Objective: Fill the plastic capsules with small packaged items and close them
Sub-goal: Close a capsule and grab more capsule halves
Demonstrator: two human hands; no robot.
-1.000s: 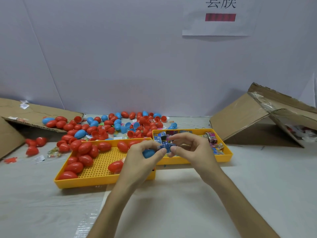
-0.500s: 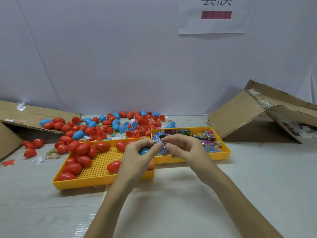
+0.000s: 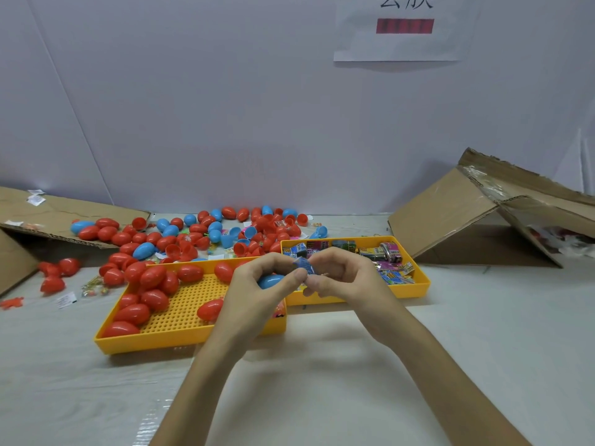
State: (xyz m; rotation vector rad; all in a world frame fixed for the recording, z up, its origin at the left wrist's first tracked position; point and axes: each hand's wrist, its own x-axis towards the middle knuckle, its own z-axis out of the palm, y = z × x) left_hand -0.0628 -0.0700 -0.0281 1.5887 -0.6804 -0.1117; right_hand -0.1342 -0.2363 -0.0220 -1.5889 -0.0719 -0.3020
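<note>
We logged the left hand (image 3: pixel 257 291) curled round a blue capsule (image 3: pixel 269 281) of smooth, glossy plastic. Only a rounded patch showed between thumb and fingers, so we could not tell whether it was a half shell or a whole one. The right hand (image 3: pixel 347 281) pinched a small packet (image 3: pixel 304 265), a crinkled blue wrapper with pale print, just above the capsule and touching the left fingertips. The print was too blurred to read. Both hands were held over the spot where two shallow yellow plastic trays met. The left tray (image 3: pixel 145 344) had a floor patterned in a fine grid and held shiny red capsules (image 3: pixel 154 278), egg-shaped and crowded toward its left and far sides. The left wrist covered its right corner. The right tray (image 3: pixel 415 289) held flat, bright foil-like packets (image 3: pixel 391 275), many of them hidden behind the right hand. Behind the trays, loose red and blue capsules (image 3: pixel 206 233) lay scattered on the pale grey table (image 3: pixel 483 349), some of them open cup-shaped halves. A brown corrugated cardboard box (image 3: pixel 450 220) lay tipped at the right with shiny tape on one flap. The frame edge cut it off and its contents were indistinct. A cardboard flap (image 3: pixel 64 217) ran off the left edge. A white paper sheet (image 3: pixel 402 43) on the wall carried dark characters cropped at the top and a blurred red bar.
</note>
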